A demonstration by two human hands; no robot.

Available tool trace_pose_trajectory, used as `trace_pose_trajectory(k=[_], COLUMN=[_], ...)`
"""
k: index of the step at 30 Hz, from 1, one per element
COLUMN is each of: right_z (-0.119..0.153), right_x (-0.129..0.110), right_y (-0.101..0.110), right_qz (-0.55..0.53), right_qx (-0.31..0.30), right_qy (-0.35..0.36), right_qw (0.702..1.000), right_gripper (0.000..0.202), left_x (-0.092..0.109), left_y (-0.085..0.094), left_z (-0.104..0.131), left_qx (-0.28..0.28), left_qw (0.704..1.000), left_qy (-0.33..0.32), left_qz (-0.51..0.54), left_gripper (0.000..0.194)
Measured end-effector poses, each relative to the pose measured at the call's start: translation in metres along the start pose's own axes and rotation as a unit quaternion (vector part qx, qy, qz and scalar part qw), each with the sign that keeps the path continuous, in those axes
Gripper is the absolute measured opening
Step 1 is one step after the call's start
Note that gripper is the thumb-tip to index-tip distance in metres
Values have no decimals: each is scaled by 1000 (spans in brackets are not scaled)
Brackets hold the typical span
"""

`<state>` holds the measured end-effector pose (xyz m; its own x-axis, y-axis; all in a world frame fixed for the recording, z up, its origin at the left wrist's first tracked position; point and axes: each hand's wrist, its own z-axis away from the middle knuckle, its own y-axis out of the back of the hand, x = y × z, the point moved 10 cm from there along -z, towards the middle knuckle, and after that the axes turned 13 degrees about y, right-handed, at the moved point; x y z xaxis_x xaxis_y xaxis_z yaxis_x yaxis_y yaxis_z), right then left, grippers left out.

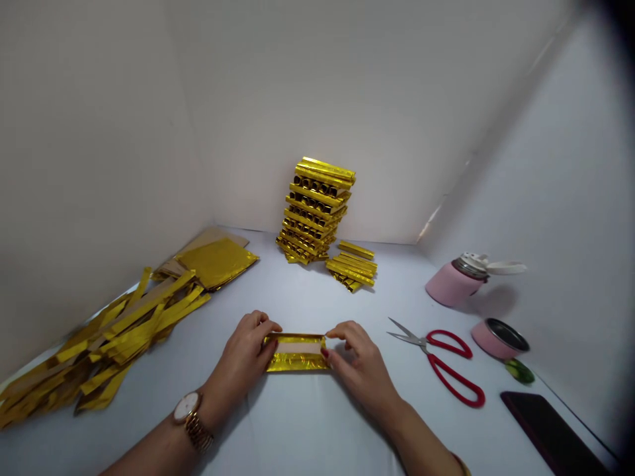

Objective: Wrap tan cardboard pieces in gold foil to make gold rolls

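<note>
A small gold foil sheet (pixel 296 354) lies on the white table (pixel 307 423) in front of me, partly folded so its pale inner side shows. My left hand (pixel 243 360) pinches the sheet's left end; a watch sits on that wrist. My right hand (pixel 358 363) pinches the right end with fingertips on the upper edge. Behind, a tall stack of folded gold foil pieces (pixel 316 211) stands against the back wall, with a few loose folded pieces (pixel 352 266) beside it.
Gold foil strips (pixel 114 330) and flat foil sheets (pixel 215 261) lie at the left. At the right are red-handled scissors (pixel 439 360), a pink flask on its side (pixel 456 281), its pink cup (pixel 499 337), a green item (pixel 520 371) and a dark phone (pixel 553 433).
</note>
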<state>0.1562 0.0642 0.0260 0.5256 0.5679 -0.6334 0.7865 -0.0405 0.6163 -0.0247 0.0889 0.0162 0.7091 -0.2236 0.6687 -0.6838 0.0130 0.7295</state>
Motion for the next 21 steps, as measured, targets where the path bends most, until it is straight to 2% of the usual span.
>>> trace_pose_trajectory(k=[3,6,9,11,16,21], right_z=[10,16,16,16,16,15], right_x=[-12,-15,-17,-17,-15,-13], right_y=[-12,-19,-23,-23,-20,-18], right_qz=[0,45,80,86,67,30], right_qx=[-77,-107,-109,-104,-93,-88], right_qy=[43,70,101,111,103,72], right_qw=[996,991,986,985,988,993], right_gripper=[8,14,18,19,19,14], left_x=[2,5,7,7,-5,3], left_y=[-1,5,16,17,6,-1], left_z=[-1,1,12,22,40,43], left_qx=[-6,1,2,-23,-69,-68], left_qw=[1000,1000,1000,999,995,988], left_qy=[4,7,-4,-24,-66,-116], left_qz=[-7,-8,9,21,-24,-78], left_gripper=[14,10,8,7,10,22])
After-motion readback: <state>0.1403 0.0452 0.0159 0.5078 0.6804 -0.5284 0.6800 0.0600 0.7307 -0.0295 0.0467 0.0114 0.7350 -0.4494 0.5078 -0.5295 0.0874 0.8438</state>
